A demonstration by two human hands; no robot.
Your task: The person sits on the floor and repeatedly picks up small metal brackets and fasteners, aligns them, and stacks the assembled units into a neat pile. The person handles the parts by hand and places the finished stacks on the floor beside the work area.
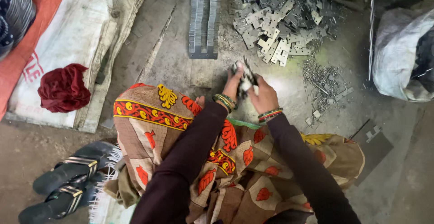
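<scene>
The plates (246,80) in your hands (251,88) are thin sheet metal, dull grey with a faint sheen, like the pile (278,25) and the stacked row (205,18). Your floor (289,93) is rough, dusty concrete. The sack (77,29) is coarse woven cloth, the sandals (68,183) matt rubber.

Metal plate pile (280,25) ahead, stacked strips (205,18) to its left; sandals (68,181) lower left — sack (400,54) right
</scene>
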